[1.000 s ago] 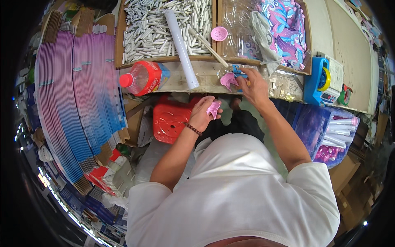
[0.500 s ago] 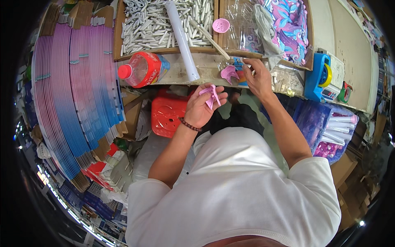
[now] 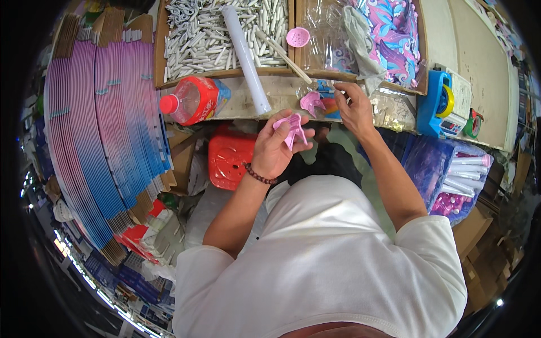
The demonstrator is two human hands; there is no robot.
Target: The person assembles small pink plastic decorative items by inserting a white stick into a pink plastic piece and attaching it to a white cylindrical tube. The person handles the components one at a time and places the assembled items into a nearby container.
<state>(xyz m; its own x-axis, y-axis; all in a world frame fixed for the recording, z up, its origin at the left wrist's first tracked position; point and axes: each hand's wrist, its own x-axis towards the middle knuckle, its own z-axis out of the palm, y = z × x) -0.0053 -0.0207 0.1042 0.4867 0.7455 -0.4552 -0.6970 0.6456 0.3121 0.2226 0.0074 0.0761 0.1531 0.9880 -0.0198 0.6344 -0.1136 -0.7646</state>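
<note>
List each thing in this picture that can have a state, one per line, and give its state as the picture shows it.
Left hand: closed around a pink plastic piece.
Right hand: fingers pinched at the shelf edge; what they hold cannot be told.
Second pink piece: lying loose on the shelf.
Red bottle: on its side, cap on.
White tube: lying across the box of white sticks.
Tape dispenser: loaded with a roll.

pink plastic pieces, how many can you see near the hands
3. One pink folded piece is held in the left hand; a second pink piece lies on the bench beside the right hand; a round pink cap sits in the tray above. More may be hidden.
</note>
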